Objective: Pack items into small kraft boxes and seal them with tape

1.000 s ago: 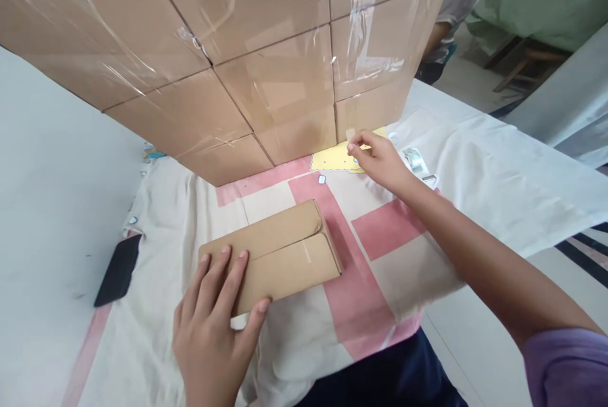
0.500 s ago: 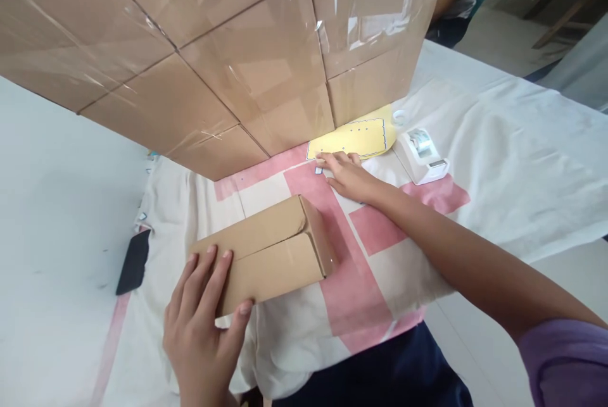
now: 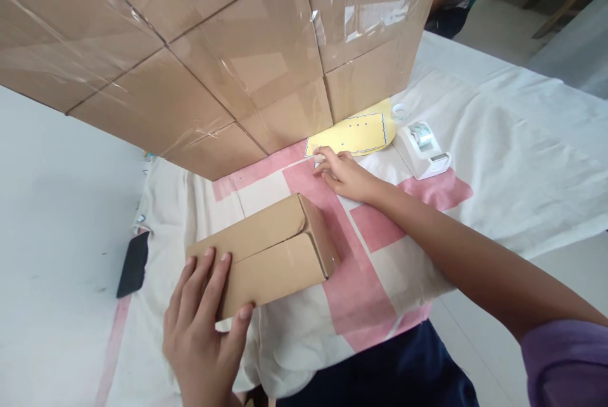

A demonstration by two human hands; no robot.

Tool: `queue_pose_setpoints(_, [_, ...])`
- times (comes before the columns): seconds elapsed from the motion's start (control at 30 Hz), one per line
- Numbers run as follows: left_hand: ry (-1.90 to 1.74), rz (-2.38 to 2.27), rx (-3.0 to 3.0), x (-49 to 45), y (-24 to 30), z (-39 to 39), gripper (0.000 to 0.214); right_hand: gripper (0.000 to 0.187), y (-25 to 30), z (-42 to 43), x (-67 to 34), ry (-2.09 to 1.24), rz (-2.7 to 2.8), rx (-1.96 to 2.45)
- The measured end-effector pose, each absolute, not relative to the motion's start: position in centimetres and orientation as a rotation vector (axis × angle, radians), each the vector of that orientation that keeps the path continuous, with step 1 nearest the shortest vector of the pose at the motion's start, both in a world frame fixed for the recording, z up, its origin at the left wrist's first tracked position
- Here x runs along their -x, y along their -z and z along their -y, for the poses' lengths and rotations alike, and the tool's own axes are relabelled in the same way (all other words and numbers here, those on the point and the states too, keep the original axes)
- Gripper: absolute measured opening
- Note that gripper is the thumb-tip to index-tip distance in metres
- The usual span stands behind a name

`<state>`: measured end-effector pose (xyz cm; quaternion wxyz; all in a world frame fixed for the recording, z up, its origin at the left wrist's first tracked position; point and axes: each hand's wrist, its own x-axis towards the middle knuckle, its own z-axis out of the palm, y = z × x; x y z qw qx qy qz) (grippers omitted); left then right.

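Since a second ago, the right hand (image 3: 342, 178) has shifted leftward to the yellow sheet's (image 3: 361, 133) near left corner; its fingers are curled, and whether they grip anything cannot be told. The left hand (image 3: 202, 328) rests with fingers spread, not gripping, on the small box (image 3: 266, 255), apparently to steady it on the cloth-covered surface (image 3: 513, 135). Beside the sheet, the tape dispenser (image 3: 424, 154) probably sits there for the right hand's easy reach.
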<state>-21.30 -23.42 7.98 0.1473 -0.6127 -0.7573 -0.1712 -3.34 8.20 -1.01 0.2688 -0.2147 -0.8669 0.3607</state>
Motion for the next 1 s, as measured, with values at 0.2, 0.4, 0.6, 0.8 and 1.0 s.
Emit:
queue_pose_setpoints(0.2, [0.490, 2.184, 1.762, 21.29, -8.00, 23.46, 0.062, 0.058, 1.38, -8.57, 3.36, -0.959, 2.397, 0.629])
queue_pose_setpoints(0.4, [0.484, 2.199, 1.752, 21.25, -8.01, 23.48, 0.061, 0.059, 0.94, -8.59, 2.95, -1.008, 2.371, 0.672])
queue_pose_setpoints(0.6, [0.584, 2.182, 1.731, 20.83, -7.95, 23.15, 0.057, 0.051, 0.49, -8.45, 2.97, -0.838, 2.436, 0.688])
queue_pose_setpoints(0.8, [0.665, 2.183, 1.709, 20.39, -7.95, 22.87, 0.055, 0.050, 0.50, -8.21, 3.19, -0.724, 2.495, 0.746])
queue_pose_setpoints(1.0, [0.675, 2.185, 1.708, 20.39, -7.93, 22.90, 0.056, 0.058, 0.75, -8.02, 3.28, -0.691, 2.486, 0.689])
